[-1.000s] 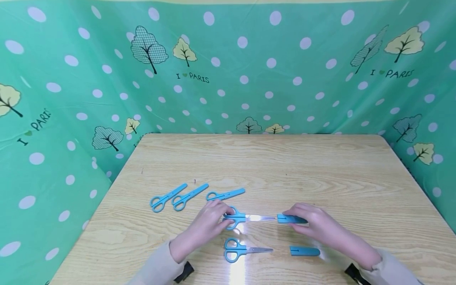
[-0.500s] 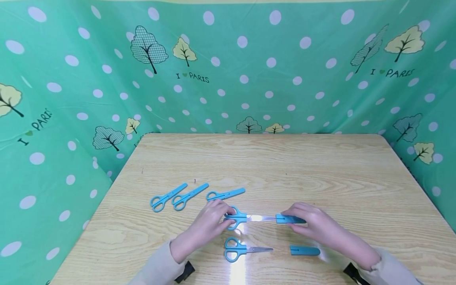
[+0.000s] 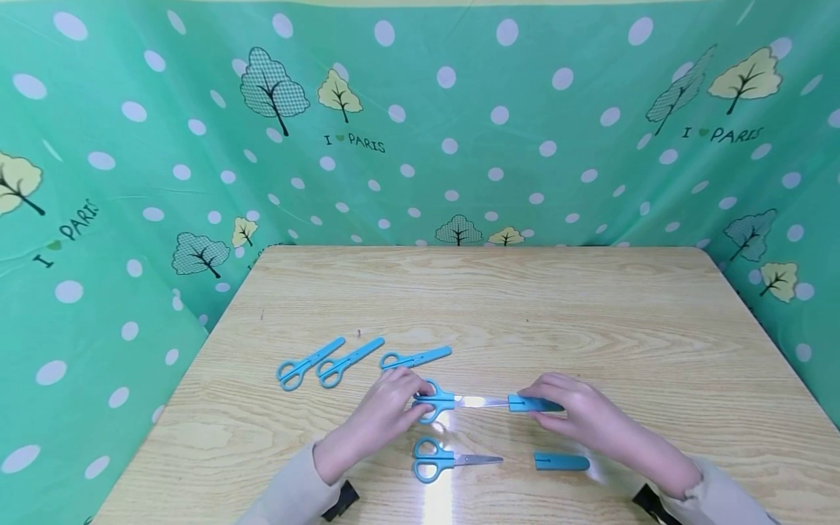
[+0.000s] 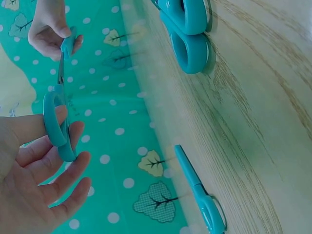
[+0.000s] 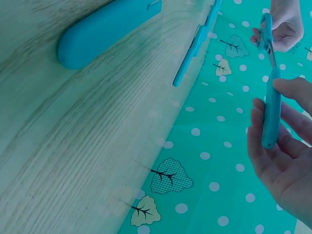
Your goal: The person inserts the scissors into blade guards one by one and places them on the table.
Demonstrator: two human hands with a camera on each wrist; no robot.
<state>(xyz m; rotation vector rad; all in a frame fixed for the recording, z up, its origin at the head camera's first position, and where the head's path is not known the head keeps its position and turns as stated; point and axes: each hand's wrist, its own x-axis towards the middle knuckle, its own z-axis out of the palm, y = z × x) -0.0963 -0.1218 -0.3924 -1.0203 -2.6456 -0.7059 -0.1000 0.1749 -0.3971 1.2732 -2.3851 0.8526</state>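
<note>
Blue-handled scissors (image 3: pixel 449 402) pinched by the left hand (image 3: pixel 391 405) point right, tip at the blade cover (image 3: pixel 525 404) the right hand (image 3: pixel 572 405) pinches, axes aligned.

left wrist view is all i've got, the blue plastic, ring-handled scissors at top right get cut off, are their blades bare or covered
Observer: Bare. In the head view, those blue plastic, ring-handled scissors show uncovered metal blades.
Operator: any loose cover near them
Observer: Yes, a loose blue, round-ended plastic sheath lies on the pale wood-grain tabletop, to the right of those blades and apart from them.
Operator: i see one sheathed pair low in my frame, how many lie there
Observer: Three in the head view, all blue plastic with slim sheaths: the left pair, the middle pair and the right pair, just beyond the left hand.
</note>
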